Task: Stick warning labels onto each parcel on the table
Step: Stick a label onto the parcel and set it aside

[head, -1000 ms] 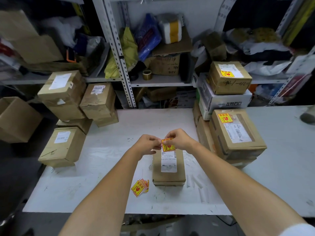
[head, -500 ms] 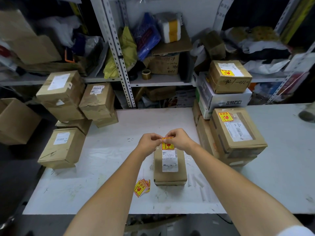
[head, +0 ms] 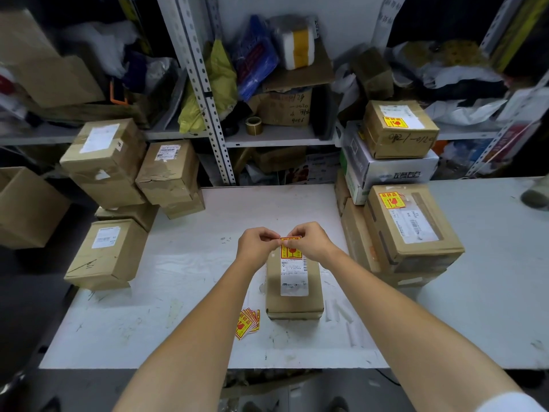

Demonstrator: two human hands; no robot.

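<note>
Pinching the warning label by its top edge with both hands: left hand at the upper left corner, right hand at the upper right, fingers of each curled in and grasping the yellow-and-red sticker. Holding it over the far end of the small brown parcel, just above the white shipping label; cannot tell whether it is already touching the cardboard or just off it.

Lying lengthwise in the middle of the white surface, near the front edge, that parcel. Just left of its near corner, a fanned stack of stickers of the same kind, flat on the surface. Just right of it, a few white backing strips.

To the right, touching one another in a pile: a large parcel with a yellow sticker on top, behind it a white printed box, and on that a smaller parcel, also bearing a yellow sticker.

To the left, well apart from the hands: a low parcel at the surface's edge and two stacked parcels behind it, showing white shipping labels only
</note>
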